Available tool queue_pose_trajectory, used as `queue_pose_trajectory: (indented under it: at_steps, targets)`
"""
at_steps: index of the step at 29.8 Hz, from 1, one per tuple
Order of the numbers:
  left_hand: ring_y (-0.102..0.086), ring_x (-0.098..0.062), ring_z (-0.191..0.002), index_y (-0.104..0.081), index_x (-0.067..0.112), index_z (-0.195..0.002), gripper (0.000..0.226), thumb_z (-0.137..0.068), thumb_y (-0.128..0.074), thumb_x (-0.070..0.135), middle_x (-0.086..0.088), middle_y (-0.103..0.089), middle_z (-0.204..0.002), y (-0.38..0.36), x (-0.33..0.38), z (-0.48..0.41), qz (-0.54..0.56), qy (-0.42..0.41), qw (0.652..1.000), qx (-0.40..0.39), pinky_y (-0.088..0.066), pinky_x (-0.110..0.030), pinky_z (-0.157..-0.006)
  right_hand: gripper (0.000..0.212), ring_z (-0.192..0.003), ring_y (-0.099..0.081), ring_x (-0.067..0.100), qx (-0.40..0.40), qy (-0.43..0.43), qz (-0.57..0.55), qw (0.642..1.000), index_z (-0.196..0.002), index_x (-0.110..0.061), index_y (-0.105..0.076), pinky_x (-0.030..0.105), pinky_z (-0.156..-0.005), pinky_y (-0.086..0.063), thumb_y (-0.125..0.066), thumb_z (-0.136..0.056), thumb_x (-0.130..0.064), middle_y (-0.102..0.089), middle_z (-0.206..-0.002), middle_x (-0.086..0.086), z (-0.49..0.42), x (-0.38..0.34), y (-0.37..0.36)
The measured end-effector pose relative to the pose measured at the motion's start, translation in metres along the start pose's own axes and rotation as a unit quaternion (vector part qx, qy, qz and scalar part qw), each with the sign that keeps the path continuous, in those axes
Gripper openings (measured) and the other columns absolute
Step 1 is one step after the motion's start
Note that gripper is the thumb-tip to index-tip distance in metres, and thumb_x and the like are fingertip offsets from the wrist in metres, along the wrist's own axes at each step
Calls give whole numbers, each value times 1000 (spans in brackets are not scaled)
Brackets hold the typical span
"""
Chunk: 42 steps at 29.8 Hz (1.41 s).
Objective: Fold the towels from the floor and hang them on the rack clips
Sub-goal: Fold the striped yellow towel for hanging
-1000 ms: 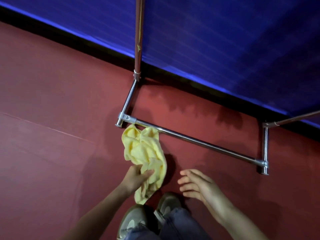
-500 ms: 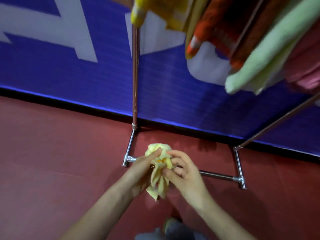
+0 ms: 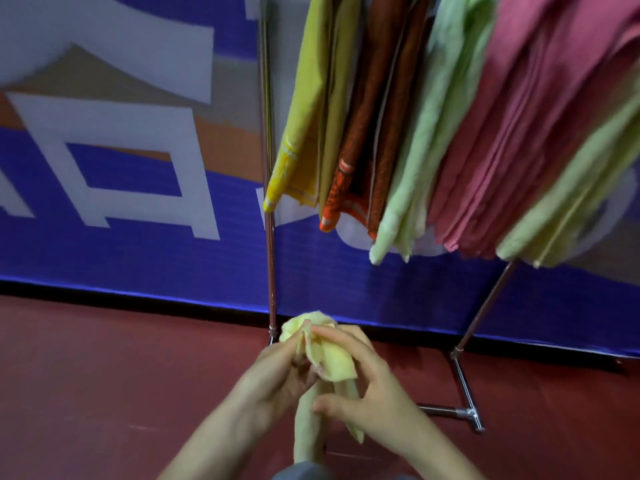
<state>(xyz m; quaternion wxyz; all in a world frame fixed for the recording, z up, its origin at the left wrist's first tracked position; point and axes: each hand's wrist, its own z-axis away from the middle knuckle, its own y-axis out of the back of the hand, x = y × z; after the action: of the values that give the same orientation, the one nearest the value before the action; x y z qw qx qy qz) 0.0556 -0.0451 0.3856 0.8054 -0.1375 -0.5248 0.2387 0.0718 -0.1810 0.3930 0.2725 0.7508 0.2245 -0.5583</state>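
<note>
- Two hands meet over one pale yellow towel (image 3: 334,360), which is held up off the red floor (image 3: 104,393), in front of the foot of the rack's left upright.
- The left hand (image 3: 273,379) has its fingers curled round the bunched upper part of the towel, gripping it from the left side.
- The right hand (image 3: 367,386) grips it from the other side: fingertips pinch the folds near the top and the thumb presses against the strip that hangs lower down.
- The towel is crumpled, not flat (a rounded wad pokes up above the fingers), and two loose ends dangle below the hands.
- The rack (image 3: 268,168) is chrome tube, standing at the floor's far edge against a blue banner (image 3: 138,265) with large white shapes on it.
- The rack's right leg slants down to a cross foot (image 3: 467,412) resting on the floor.
- Five folded towels hang side by side on the rack. From left to right they are a mustard towel (image 3: 304,116), an orange-brown towel (image 3: 377,116), a light green towel (image 3: 429,133), a pink towel (image 3: 519,116) and a pale green towel (image 3: 568,209).
- Their lower ends hang well above the hands.
</note>
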Motion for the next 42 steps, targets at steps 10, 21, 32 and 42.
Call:
queue_pose_trajectory:
  at_steps: [10, 21, 32, 42]
  targets:
    - [-53, -13, -38, -63, 8, -61, 59, -84, -38, 56, -3, -54, -47, -39, 4, 50, -173, 68, 982, 0, -44, -20, -41, 14, -57, -52, -1, 147, 71, 65, 984, -52, -26, -65, 9, -59, -39, -71, -60, -35, -56, -60, -14, 22, -61, 25]
    - [-63, -5, -70, -66, 21, -73, 31, -62, -58, 49, 3, -68, -79, -72, 50, 103, -403, -415, 814, -60, -47, -12, -66, 41, -49, -32, 0, -36, -40, 213, 976, -42, -22, -44, 18, -48, -27, -72, -72, -17, -36, -47, -10, 25, -137, 48]
    - [-49, -1, -55, -49, 10, -68, 26, -83, -56, 29, 10, -55, -55, -98, 73, 114, -359, -378, 836, -171, -42, -11, -55, 7, -70, -52, 2, -46, -78, 123, 988, -80, -11, -67, 18, -70, -42, -65, -80, -17, -56, -73, -3, 43, -132, 58]
    - [-51, 3, -47, -44, 16, -73, 21, -92, -40, 19, 3, -49, -65, -121, 144, 120, -331, -481, 810, -57, -43, -10, -47, 67, -69, -58, 7, 53, -117, 25, 991, -81, -9, -67, 16, -62, -45, -68, -50, -69, -64, -74, -4, 49, -75, 75]
